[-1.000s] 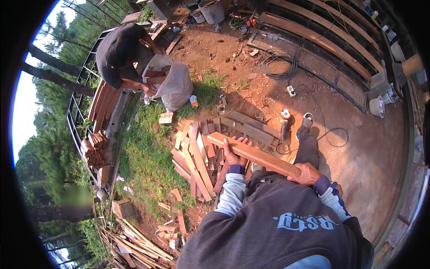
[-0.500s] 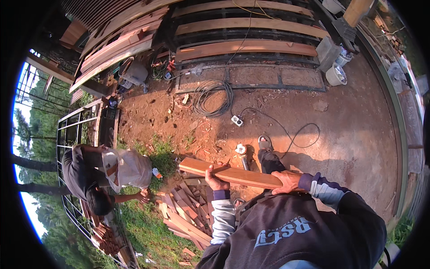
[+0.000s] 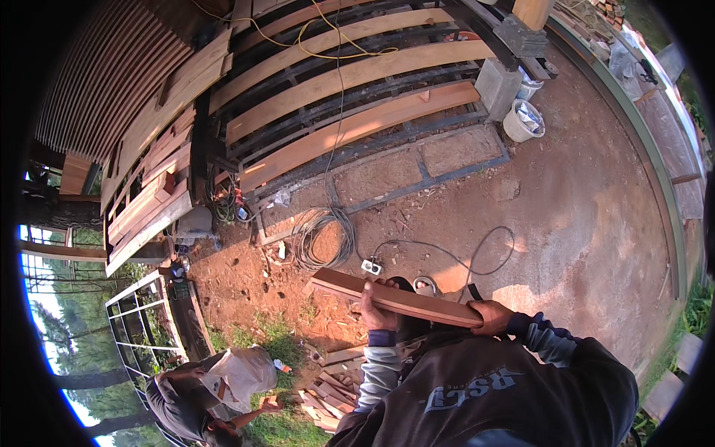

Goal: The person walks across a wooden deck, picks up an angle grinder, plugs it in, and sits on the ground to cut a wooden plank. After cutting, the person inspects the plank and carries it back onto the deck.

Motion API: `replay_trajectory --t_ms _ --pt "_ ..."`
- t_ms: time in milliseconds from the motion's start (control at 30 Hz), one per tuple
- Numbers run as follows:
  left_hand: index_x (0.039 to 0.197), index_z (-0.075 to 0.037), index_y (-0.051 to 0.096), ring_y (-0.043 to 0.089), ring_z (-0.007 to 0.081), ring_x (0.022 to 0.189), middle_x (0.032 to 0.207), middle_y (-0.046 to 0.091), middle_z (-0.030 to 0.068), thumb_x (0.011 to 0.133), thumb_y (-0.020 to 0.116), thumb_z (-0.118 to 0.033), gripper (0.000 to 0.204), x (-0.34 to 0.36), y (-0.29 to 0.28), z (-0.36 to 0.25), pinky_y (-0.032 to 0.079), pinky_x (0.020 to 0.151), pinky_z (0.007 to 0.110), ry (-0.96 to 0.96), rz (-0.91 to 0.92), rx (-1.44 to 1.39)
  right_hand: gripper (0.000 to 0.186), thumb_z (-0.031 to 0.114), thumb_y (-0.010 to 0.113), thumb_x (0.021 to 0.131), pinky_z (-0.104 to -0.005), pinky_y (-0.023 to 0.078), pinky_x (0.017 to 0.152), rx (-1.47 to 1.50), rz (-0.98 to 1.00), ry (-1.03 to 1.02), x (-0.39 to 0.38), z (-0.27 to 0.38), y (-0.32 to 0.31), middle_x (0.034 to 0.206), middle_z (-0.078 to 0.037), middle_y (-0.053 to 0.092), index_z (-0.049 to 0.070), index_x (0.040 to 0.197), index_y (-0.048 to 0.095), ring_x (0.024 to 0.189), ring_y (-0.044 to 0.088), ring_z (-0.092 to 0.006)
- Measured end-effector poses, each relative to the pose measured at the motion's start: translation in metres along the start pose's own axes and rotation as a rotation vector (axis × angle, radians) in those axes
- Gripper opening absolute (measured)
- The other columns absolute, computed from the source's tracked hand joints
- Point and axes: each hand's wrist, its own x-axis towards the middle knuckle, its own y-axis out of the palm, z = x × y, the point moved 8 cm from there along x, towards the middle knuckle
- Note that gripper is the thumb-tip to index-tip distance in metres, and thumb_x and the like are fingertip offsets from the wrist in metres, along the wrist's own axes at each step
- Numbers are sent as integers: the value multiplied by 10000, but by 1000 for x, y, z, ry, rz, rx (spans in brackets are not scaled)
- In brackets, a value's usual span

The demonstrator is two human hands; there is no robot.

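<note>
A short reddish-brown wooden board [image 3: 424, 304] lies across the front of my body, its left end slightly farther away. A lengthwise line runs along its near edge; whether it is one piece or two stacked I cannot tell. My left hand [image 3: 378, 313] grips it near the far-left end, fingers wrapped round from below. At the right end my right hand [image 3: 490, 317] is closed on it. Below and left of the board lies a heap of wood offcuts [image 3: 328, 402] on the ground, partly hidden by my left sleeve.
At lower left a co-worker [image 3: 182, 402] bends by a whitish sack [image 3: 244, 376], one arm stretched out. Ahead lie a coiled cable [image 3: 322, 238] and a white socket block [image 3: 371, 267]. Long planks [image 3: 357, 138] rest on a dark frame beyond; a white bucket [image 3: 523, 121] stands right.
My view has shifted, so the ground ahead and the co-worker appear lower. The board stays in both hands, its top now looking darker. The angle grinder near my foot is no longer visible.
</note>
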Motion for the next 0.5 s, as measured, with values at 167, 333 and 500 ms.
replay_trajectory --t_ms 167,333,500 --pt "1176 -88 503 580 322 1021 1049 581 149 825 714 -328 475 47 98 26 467 944 512 -53 278 154 689 330 733 679 -455 504 868 29 -155 3 48 38 -89 1055 -255 627 -18 1224 496 985 620 -415" --pt "1126 -63 505 577 336 1041 1043 582 169 787 727 -296 468 133 167 66 460 947 520 -282 379 117 622 292 729 665 -467 512 840 24 -349 -40 131 40 -178 1013 -249 637 -13 1167 525 948 625 -432" --pt "1029 -30 543 574 302 918 950 568 134 719 682 -189 375 294 241 37 487 885 492 -248 230 -54 746 395 761 716 -472 488 888 -20 -321 -72 262 61 -291 1097 -266 603 -2 1266 450 1019 597 -441"
